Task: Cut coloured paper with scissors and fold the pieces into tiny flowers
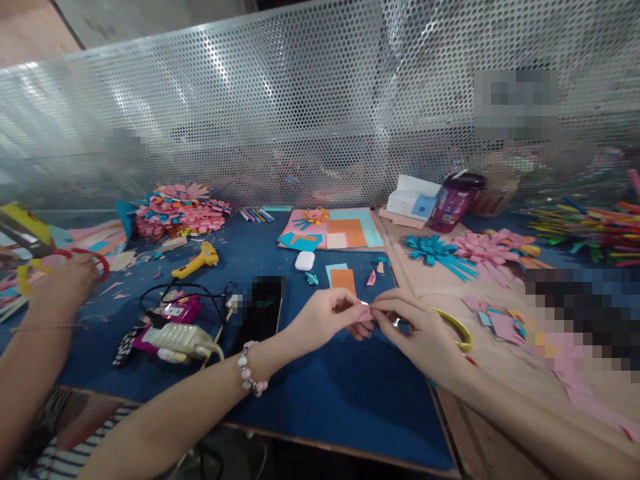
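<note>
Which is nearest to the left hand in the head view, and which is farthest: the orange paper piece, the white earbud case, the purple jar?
From the left hand:
1. Orange paper piece, just behind it.
2. White earbud case, farther back, slightly left.
3. Purple jar, far back right.

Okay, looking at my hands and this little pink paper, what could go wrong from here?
1. Both hands pinch the small pink paper piece by the fingertips, left hand and right hand; a hard tug may tear it.
2. Yellow-handled scissors lie under the right hand; the wrist might catch on them.
3. Loose scraps just beyond could get swept off.
</note>
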A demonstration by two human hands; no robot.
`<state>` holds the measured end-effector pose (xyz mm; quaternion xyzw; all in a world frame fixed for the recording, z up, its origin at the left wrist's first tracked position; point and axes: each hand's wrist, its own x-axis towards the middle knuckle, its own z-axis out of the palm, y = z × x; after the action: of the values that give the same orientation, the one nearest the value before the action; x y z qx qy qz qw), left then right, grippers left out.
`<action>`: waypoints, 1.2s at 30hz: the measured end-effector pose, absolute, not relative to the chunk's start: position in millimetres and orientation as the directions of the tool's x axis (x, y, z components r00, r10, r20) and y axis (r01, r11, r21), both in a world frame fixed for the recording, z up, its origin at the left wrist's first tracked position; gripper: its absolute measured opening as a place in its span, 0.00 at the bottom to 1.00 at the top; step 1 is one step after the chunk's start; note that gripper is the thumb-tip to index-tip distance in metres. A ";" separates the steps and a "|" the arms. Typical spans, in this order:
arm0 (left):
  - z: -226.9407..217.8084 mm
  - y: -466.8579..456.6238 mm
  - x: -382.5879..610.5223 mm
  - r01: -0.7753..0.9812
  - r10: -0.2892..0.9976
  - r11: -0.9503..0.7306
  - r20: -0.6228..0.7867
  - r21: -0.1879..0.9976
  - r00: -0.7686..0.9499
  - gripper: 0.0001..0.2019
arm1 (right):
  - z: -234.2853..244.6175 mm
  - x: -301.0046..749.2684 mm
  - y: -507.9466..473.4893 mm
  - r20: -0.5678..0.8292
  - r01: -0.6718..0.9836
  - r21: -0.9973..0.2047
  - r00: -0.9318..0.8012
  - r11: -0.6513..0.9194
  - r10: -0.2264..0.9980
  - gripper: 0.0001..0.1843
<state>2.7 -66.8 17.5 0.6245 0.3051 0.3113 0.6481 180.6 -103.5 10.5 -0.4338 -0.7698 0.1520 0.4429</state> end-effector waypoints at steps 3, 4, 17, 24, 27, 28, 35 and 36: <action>17.5 -66.9 1.9 -0.013 0.784 0.005 0.004 1.000 0.621 0.13 | 11.6 179.9 -104.3 0.537 0.518 -0.639 -0.228 0.569 0.812 0.07; 17.4 -66.9 1.8 -0.010 0.784 -0.001 0.007 1.000 0.620 0.13 | 12.0 179.8 -104.6 0.533 0.513 -0.646 -0.228 0.565 0.815 0.07; 15.2 -68.7 2.0 0.044 0.805 -0.080 0.038 0.996 0.592 0.11 | 7.5 180.6 -106.6 0.316 0.343 -0.864 -0.201 0.369 0.927 0.08; 12.4 -68.0 3.0 0.088 0.773 -0.099 0.021 0.991 0.634 0.13 | 5.4 180.8 -104.7 0.239 0.236 -0.932 -0.167 0.274 0.957 0.08; 12.5 -70.6 4.4 0.089 0.773 -0.126 0.041 0.988 0.633 0.12 | 9.0 182.5 -105.6 0.236 0.243 -0.932 -0.155 0.268 0.959 0.08; 12.7 -71.6 4.7 0.088 0.777 -0.138 0.052 0.987 0.628 0.10 | 10.3 183.2 -105.7 0.230 0.248 -0.932 -0.158 0.264 0.960 0.08; 9.9 -71.5 3.3 0.084 0.775 -0.167 0.078 0.982 0.627 0.06 | 11.5 184.5 -103.6 0.184 0.253 -0.940 -0.189 0.229 0.965 0.09; 9.0 -71.0 3.0 0.079 0.778 -0.167 0.082 0.983 0.623 0.06 | 11.1 184.4 -103.3 0.174 0.252 -0.942 -0.197 0.221 0.965 0.09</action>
<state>3.0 -71.0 9.0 0.6994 0.3063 0.3073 0.5679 184.4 -103.3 11.1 -0.4659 -0.6528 0.4150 0.4296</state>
